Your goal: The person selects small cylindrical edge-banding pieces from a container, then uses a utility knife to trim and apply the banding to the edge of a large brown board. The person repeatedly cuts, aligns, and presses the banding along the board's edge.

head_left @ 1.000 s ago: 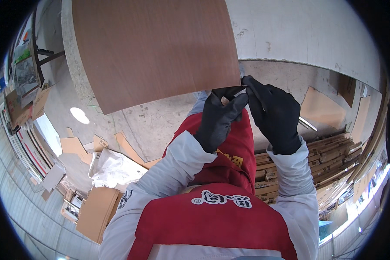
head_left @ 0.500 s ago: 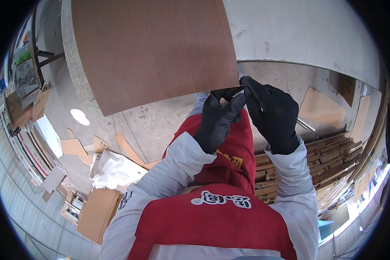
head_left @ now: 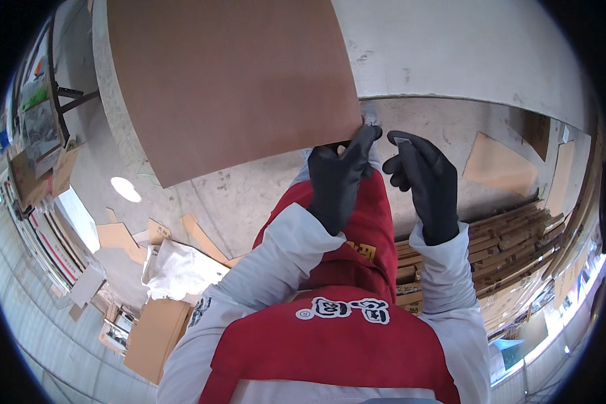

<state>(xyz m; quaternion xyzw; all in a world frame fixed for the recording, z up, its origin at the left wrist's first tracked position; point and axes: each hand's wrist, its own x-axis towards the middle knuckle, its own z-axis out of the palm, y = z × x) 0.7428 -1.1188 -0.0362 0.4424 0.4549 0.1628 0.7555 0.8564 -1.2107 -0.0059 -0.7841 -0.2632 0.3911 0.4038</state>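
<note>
The brown board (head_left: 232,77) reaches out over the floor toward me. My left hand (head_left: 337,178), in a black glove, is closed on its near right corner, thumb along the edge. My right hand (head_left: 429,182), also gloved, is just right of that corner, apart from the board, its fingers curled on a small grey flat piece (head_left: 402,141) that is too small to identify. Below both hands is my red apron (head_left: 326,347); the concrete floor (head_left: 225,192) shows around it.
A pale worktop (head_left: 458,44) spans the upper right. Stacked long brown packages (head_left: 488,242) lie at my right. Cardboard pieces (head_left: 118,236), a crumpled white sheet (head_left: 178,269) and leaning flat boards (head_left: 47,236) are at my left; a loose cardboard sheet (head_left: 498,165) lies at right.
My right hand has pulled away from the board's corner and from my left hand, moving slightly right. The board's near corner has shifted a little left and down in view.
</note>
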